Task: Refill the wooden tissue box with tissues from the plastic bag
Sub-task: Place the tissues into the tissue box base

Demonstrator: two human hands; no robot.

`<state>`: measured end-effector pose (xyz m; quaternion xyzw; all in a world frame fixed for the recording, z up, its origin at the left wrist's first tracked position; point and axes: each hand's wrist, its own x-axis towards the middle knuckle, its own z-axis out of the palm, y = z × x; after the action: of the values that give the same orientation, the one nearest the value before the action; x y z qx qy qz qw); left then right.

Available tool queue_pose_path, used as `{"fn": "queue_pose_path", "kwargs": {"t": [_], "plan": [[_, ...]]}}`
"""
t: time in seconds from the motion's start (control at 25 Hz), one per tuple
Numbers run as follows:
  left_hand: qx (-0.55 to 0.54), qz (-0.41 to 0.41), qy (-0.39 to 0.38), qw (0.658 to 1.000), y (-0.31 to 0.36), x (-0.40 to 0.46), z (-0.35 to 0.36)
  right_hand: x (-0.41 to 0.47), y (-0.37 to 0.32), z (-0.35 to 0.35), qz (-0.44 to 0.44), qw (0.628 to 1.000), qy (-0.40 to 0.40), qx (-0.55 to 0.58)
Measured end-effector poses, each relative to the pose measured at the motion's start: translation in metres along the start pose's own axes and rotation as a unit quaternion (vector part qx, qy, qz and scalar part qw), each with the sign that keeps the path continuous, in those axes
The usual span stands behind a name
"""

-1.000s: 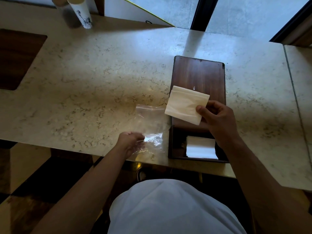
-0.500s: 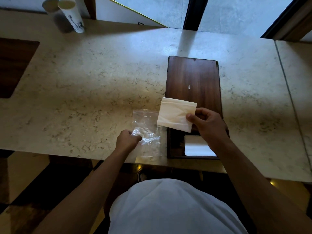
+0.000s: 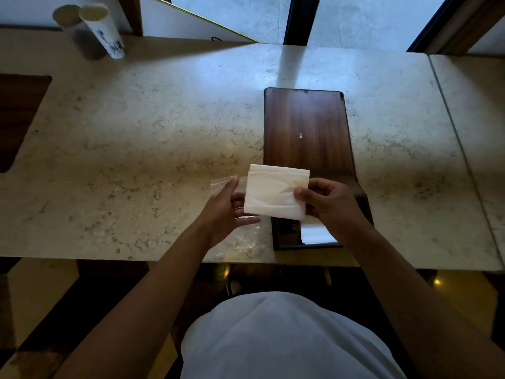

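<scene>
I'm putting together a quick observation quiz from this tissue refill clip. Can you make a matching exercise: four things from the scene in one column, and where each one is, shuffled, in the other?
Things:
1. folded tissue stack
2. plastic bag
3. wooden tissue box
4. paper cup

Places:
A. far left corner of the counter, by the wall
B. lying flat at the counter's near edge, under the left hand
C. held up between both hands, gripped by the right hand
D. on the counter right of the bag, its near end open

Pairs: 1-C, 2-B, 3-D, 4-A
</scene>
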<state>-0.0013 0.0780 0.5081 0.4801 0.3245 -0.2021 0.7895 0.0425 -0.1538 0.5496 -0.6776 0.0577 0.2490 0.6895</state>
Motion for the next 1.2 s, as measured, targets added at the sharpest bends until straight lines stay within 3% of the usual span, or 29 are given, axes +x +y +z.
{"fn": "queue_pose_path", "kwargs": {"t": [0.08, 0.16, 0.28, 0.4, 0.72, 1.2], "plan": [[-0.075, -0.06, -0.072, 0.993, 0.001, 0.0, 0.01, -0.008, 0.006, -0.001, 0.013, 1.0, -0.005, -0.003], [-0.078, -0.055, -0.104, 0.99, -0.003, 0.003, 0.018, -0.015, 0.016, -0.008, 0.018, 1.0, 0.007, -0.017], [-0.021, -0.005, -0.103, 0.994, -0.012, 0.006, 0.028, -0.025, 0.029, -0.026, 0.024, 0.998, 0.04, -0.03], [0.018, -0.008, -0.095, 0.995, -0.022, 0.01, 0.04, -0.031, 0.04, -0.048, 0.048, 0.997, 0.061, -0.03], [0.149, -0.014, 0.027, 0.988, -0.057, 0.024, 0.096, -0.016, 0.054, -0.11, 0.117, 0.99, 0.035, -0.068], [0.276, 0.02, 0.188, 0.942, -0.089, 0.051, 0.134, 0.02, 0.07, -0.138, 0.105, 0.95, 0.089, -0.279]]}}
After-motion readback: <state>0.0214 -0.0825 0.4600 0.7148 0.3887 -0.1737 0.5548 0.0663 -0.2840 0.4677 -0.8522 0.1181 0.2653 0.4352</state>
